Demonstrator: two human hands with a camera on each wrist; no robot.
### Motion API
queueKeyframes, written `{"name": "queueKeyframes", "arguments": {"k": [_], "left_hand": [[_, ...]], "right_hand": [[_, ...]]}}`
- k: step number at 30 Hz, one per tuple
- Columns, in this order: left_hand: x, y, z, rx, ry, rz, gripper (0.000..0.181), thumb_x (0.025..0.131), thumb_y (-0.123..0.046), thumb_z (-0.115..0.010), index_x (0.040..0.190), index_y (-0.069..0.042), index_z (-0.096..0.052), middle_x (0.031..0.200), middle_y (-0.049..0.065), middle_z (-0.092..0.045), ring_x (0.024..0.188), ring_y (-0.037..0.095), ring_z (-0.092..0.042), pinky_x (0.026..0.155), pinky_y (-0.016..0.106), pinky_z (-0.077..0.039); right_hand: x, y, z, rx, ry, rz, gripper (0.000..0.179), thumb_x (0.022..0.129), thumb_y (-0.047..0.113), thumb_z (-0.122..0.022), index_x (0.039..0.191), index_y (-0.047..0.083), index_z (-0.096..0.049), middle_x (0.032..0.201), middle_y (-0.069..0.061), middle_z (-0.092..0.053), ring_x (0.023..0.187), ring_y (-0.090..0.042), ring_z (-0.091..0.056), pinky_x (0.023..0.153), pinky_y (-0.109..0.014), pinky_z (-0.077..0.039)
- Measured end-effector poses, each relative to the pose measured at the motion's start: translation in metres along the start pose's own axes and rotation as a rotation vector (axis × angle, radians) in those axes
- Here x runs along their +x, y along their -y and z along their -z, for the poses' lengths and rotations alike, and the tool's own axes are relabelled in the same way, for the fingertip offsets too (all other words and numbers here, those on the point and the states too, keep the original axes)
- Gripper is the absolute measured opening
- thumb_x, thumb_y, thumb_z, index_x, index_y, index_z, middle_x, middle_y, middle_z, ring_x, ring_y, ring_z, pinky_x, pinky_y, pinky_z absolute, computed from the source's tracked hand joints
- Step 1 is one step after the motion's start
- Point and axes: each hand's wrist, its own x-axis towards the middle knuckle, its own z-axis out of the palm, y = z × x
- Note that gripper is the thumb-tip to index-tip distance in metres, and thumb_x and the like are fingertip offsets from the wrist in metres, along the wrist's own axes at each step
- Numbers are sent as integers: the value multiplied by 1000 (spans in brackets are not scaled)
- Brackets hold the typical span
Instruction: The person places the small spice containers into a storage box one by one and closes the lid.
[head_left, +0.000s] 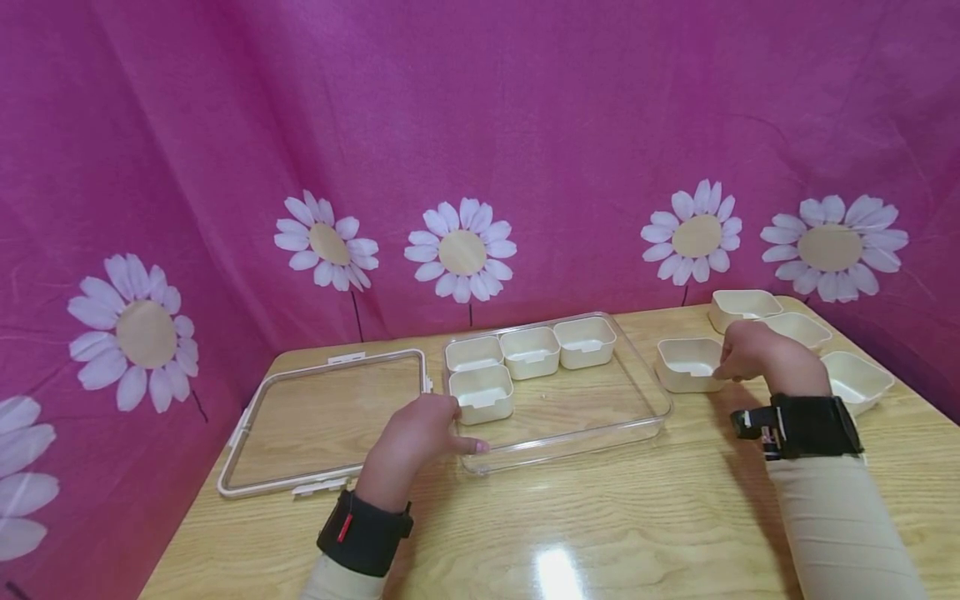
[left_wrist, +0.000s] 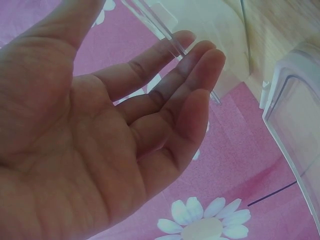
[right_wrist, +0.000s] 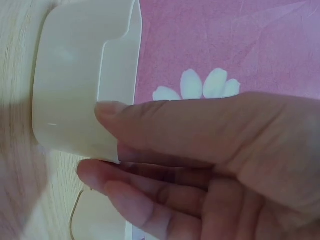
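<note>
My right hand point(head_left: 765, 354) pinches the near right corner of a cream plastic bin point(head_left: 684, 380) standing right of the clear tray. In the right wrist view, the thumb lies on that bin's point(right_wrist: 70, 85) notched side and the fingers are at its adjacent wall. My left hand point(head_left: 416, 437) is at the near left corner of the clear tray point(head_left: 570, 442), thumb spread wide. Its loosely bent fingers point(left_wrist: 175, 110) meet the tray's edge in the left wrist view. Inside the tray, three cream bins point(head_left: 531, 354) line the back and another point(head_left: 483, 398) sits at the left.
A clear lid point(head_left: 322, 417) with a white clipped frame lies left of the tray. More cream bins stand at the table's right: one at the back point(head_left: 738, 308), one partly behind the right hand point(head_left: 806, 329), and one near the edge point(head_left: 855, 379). A pink flowered curtain point(head_left: 555, 167) hangs behind.
</note>
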Motion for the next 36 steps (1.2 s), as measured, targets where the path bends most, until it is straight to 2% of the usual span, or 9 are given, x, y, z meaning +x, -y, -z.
{"name": "queueKeyframes", "arguments": {"k": [4,12,20,28,33,36], "left_hand": [[0,0,0,11,-4,-11,53,75,-40,-90,104,0,-70,81,4,-60,74,19,-53,67,33,-44],[-1,-1,0,18,0,-9,58,75,-41,-89,110,1,-70,89,6,-66,78,19,-56,73,35,-50],[-1,1,0,12,-8,-21,61,72,-44,-90,108,0,-70,84,5,-62,76,19,-54,68,34,-46],[0,0,-1,26,-31,-35,63,69,-48,-92,104,-1,-68,84,4,-62,77,19,-55,68,34,-48],[1,1,-1,28,-26,-29,63,69,-49,-92,101,-2,-67,81,3,-59,75,19,-54,66,34,-46],[1,2,-1,23,-29,-15,68,68,-50,-92,106,-1,-65,81,4,-60,76,20,-55,67,35,-47]], "right_hand": [[1,-1,-1,-13,-12,31,18,79,9,-79,75,-7,-73,62,0,-61,60,-16,-48,58,-30,-40],[1,-1,1,20,-41,12,18,80,9,-78,78,-8,-74,66,-4,-66,63,-19,-50,60,-32,-43],[-2,2,5,1,-114,27,19,82,12,-79,76,-6,-75,63,-2,-64,64,-20,-50,60,-32,-41],[-6,14,13,23,-189,22,20,82,12,-79,80,-8,-76,64,-3,-65,65,-23,-49,59,-34,-42],[-8,16,16,16,-243,51,21,81,12,-79,78,-8,-76,59,0,-59,61,-21,-47,56,-34,-38],[-10,18,16,18,-268,70,20,81,13,-79,76,-7,-76,58,1,-54,59,-20,-46,55,-34,-37]]}}
